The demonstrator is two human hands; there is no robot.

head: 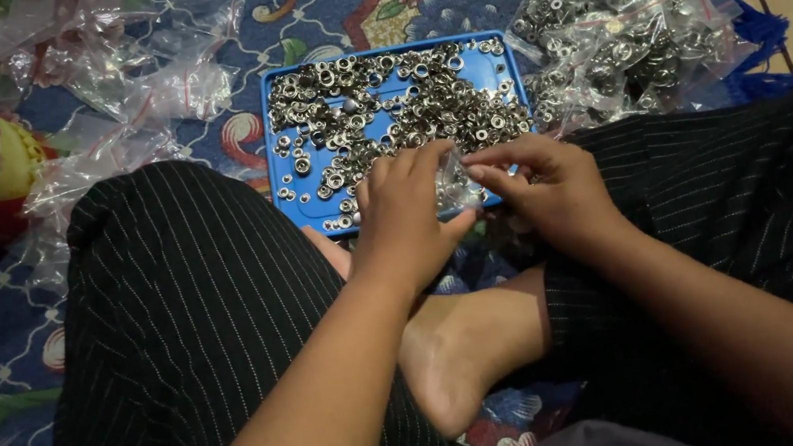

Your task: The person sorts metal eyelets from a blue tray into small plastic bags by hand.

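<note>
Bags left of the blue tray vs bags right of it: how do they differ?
The left bags lie flat and look empty; the right bags bulge with small metal rings. The left ones are scattered over the rug; the right ones are heaped in one pile. Both are clear plastic, beside the tray.

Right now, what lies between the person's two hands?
In the head view, a small clear plastic bag sits between the left hand and right hand, pinched by both above the blue tray.

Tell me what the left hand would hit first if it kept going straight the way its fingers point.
The left hand points up and away, toward the blue tray. It already touches the small clear bag held with the right hand; beyond that, probably the metal rings heaped in the tray, though depth is unclear.
</note>
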